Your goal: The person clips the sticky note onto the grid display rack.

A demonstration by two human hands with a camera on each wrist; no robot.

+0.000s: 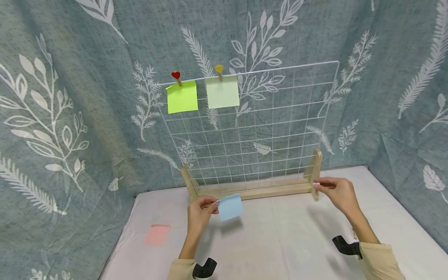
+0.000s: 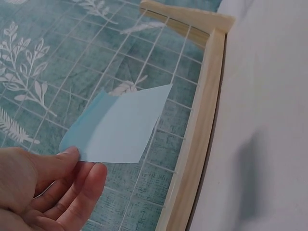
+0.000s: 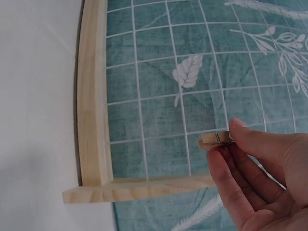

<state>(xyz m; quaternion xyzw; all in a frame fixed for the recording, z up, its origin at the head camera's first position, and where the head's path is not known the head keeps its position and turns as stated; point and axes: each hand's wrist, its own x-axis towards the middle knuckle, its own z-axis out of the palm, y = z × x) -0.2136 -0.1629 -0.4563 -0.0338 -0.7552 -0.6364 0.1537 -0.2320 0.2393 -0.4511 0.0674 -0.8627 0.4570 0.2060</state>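
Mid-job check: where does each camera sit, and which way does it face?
Head: worn on the head, facing forward and down at the wire grid and table; left hand, right hand and sleeves show.
Left wrist: on the left wrist, facing the blue note and, behind it, the wire grid; only the left hand shows.
Right wrist: on the right wrist, facing the clothespin and the wire grid beyond; only the right hand shows.
Shared: both wrist views show the wire grid and wooden base.
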